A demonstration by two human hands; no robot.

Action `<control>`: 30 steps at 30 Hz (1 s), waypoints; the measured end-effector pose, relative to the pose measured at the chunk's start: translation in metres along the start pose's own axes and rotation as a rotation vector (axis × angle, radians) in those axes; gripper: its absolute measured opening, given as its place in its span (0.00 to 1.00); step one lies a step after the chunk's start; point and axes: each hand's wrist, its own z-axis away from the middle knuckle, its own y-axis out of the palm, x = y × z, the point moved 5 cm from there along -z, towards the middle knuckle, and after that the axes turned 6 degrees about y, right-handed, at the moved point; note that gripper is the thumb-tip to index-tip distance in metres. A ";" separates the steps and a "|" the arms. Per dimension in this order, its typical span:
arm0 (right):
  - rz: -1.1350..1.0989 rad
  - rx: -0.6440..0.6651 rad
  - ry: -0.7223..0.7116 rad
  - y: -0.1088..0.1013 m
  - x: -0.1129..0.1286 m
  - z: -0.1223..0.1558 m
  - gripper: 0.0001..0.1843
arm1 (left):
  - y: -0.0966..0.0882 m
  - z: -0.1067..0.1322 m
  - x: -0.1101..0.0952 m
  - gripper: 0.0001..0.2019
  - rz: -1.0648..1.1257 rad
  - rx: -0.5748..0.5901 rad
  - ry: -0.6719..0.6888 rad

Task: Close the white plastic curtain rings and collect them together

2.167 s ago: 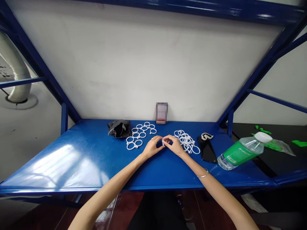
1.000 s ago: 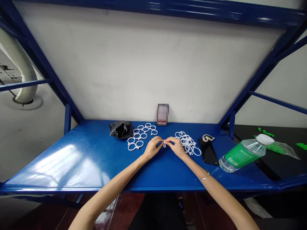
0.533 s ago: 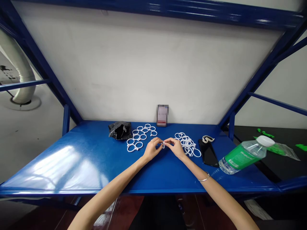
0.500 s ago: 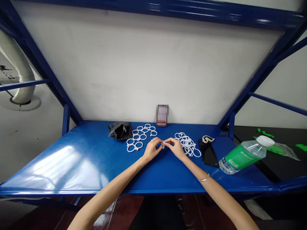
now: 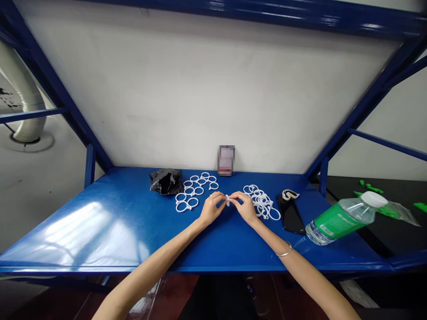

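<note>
Currently, in the head view, my left hand (image 5: 212, 210) and right hand (image 5: 244, 207) are close together over a blue table (image 5: 213, 251), fingertips of both pinching 1 small white piece (image 5: 227, 201), its shape partly hidden. A cluster of white rings (image 5: 192, 194) lies near my left hand, beside a black bag (image 5: 157, 181); a tangled pile of rings (image 5: 262, 200) lies beside my right, near 1 black phone (image 5: 291, 217).

Rings (image 5: 262, 199) plain white, held piece (image 5: 228, 202) white too. Table (image 5: 213, 249) solid blue — pale glare streaks on its left; frame (image 5: 233, 9) darker blue. Bag (image 5: 158, 180) and flat phone (image 5: 291, 217) black, bracelet (image 5: 285, 254) silver. Bottle (image 5: 347, 218) clear — green label (image 5: 337, 219) with white print, white cap (image 5: 374, 199).
</note>
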 end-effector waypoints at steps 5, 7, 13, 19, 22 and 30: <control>-0.005 0.045 0.030 0.001 0.002 0.000 0.08 | -0.003 -0.005 -0.006 0.10 0.081 -0.006 -0.025; -0.003 0.077 0.033 0.001 0.003 0.000 0.06 | -0.005 -0.007 -0.007 0.10 0.129 0.003 -0.054; 0.052 0.114 0.007 0.000 0.007 0.000 0.05 | -0.006 -0.010 -0.010 0.12 0.201 0.037 -0.090; 0.070 0.111 -0.018 -0.001 0.009 0.000 0.05 | -0.004 -0.008 -0.010 0.10 0.142 0.060 -0.071; 0.072 0.118 -0.021 0.000 0.009 0.000 0.06 | -0.004 -0.008 -0.010 0.09 0.148 0.071 -0.084; 0.045 0.101 -0.006 -0.001 0.011 -0.001 0.07 | -0.003 -0.007 -0.006 0.11 0.214 0.031 -0.170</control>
